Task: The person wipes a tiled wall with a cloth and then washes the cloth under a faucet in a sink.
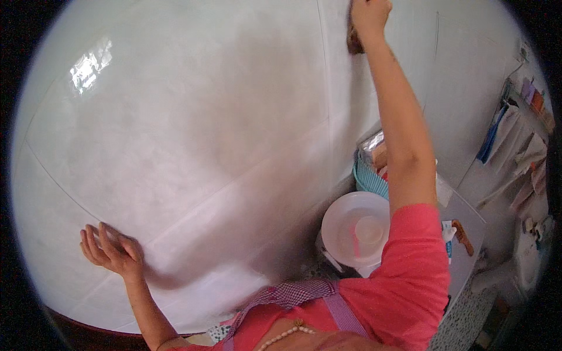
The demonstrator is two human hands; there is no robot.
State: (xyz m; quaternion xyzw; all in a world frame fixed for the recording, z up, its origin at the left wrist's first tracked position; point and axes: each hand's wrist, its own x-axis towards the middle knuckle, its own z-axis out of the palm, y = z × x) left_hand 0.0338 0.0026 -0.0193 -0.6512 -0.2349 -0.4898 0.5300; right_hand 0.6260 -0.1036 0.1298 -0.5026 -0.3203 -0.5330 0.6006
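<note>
High on the white tiled wall (193, 123), my right hand (371, 17) is closed, its arm stretched far up. A dark brown, pad-like thing (355, 42) shows under that hand, pressed against the wall; its exact kind cannot be made out. Lower down on the left, my left hand (112, 250) has its fingers apart and holds nothing. It is at the wall surface, seemingly touching it, and its shadow falls just beside it.
A white basin (332, 212) with a pink-handled item inside stands at the lower right, beside a teal basket (367, 180). A brown-handled item (463, 238) lies on the grey tabletop (468, 213). Cloths (508, 131) hang farther right, above a white sink (527, 263).
</note>
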